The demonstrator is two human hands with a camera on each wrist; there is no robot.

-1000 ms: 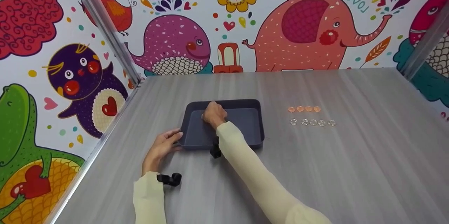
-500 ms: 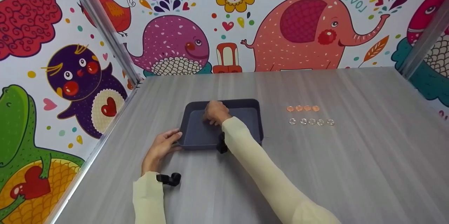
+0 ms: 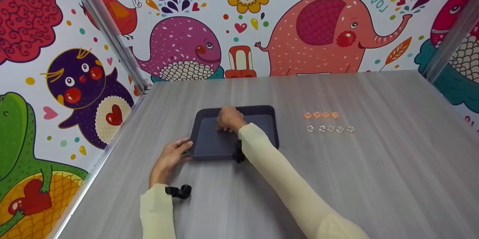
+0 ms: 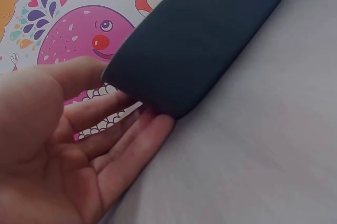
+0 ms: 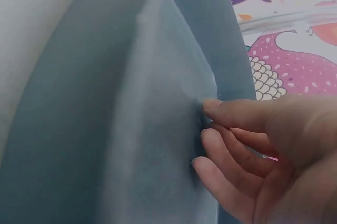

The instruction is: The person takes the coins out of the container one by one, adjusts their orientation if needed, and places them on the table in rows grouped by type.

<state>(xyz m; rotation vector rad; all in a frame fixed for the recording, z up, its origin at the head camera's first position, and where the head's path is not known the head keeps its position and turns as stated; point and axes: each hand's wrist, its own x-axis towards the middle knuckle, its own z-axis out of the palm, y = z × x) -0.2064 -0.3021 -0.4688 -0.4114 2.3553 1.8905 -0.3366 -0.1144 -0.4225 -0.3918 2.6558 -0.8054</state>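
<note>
A dark grey-blue rectangular baking tray [image 3: 209, 145] lies on the table in the head view. My left hand [image 3: 169, 158] holds its near left corner. In the left wrist view, that hand [image 4: 68, 145] has its fingers against the outer wall of the tray [image 4: 200, 45], the top one at the rim. My right hand [image 3: 229, 119] reaches inside, over the left half of the tray. The right wrist view shows this hand [image 5: 258, 155] with bent fingers, thumb and fingertips close together at the tray floor [image 5: 163, 113]. Whether something small sits between them is hidden.
Right of the tray lie two rows of coins: several copper coins [image 3: 317, 114] at the back and several silver coins [image 3: 330, 129] in front. Cartoon-printed walls [image 3: 239, 6] stand behind and at the left of the grey table [image 3: 374, 179].
My right wrist and forearm have swung slightly right, and the fingers have shifted a little within the tray. The left hand keeps its hold on the corner. The head view has shifted slightly.
</note>
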